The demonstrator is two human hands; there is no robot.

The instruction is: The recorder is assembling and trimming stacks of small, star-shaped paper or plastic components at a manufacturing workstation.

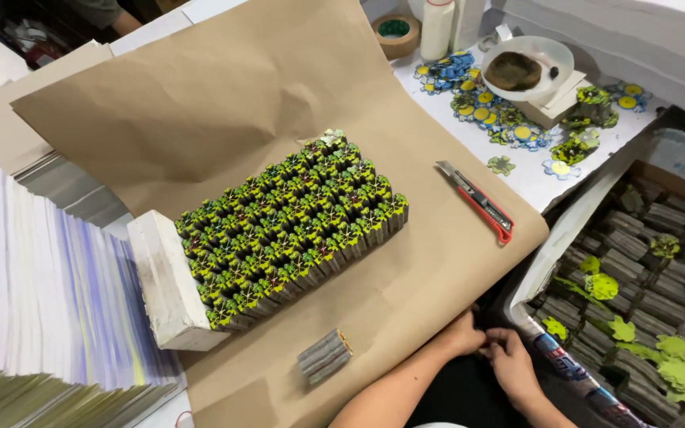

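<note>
My left hand [457, 337] and my right hand [513, 366] meet at the near edge of a large sheet of brown paper [223, 95], fingertips together over a dark gap. The fingers are curled, and whether they hold anything is hidden. A small grey bundle of stacked cards [325, 357] lies on the paper just left of my left forearm. Farther back on the paper stands a big block of green leaf-shaped card stacks [295, 226] set in tight rows, with a white slab [164, 281] against its left end.
A red utility knife [477, 202] lies on the paper's right side. Behind it are blue, yellow and green cut-outs [489, 107], a white bowl [529, 67] and a tape roll [396, 32]. A box of grey bundles [644, 261] stands at right; fanned printed sheets [41, 293] at left.
</note>
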